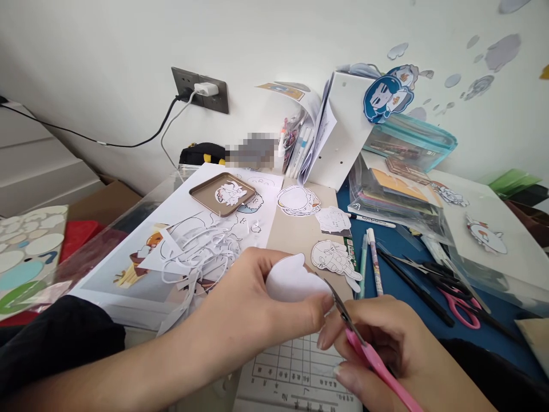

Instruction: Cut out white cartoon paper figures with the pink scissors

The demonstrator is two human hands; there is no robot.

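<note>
My left hand [266, 315] pinches a white paper cutout [294, 283] with a curved, lobed edge, its thumb lying across the lower right part. In my right hand [390, 337] are pink-handled scissors [377, 366], their blades pointing up and left against the cutout's right edge beside my left thumb. How far the blades are apart I cannot make out. Just beyond the hands lies a line-drawn character cutout [334, 260]. A heap of curly white paper strips [210, 246] sits to the left of my left hand.
A brown tray [199, 197] bears a cutout. Pens [374, 260], black scissors [446, 274] and a second pink-handled pair [463, 309] lie at right. A white file holder [343, 126] and clear pouch [412, 140] stand at the back. A printed form [295, 372] lies beneath my hands.
</note>
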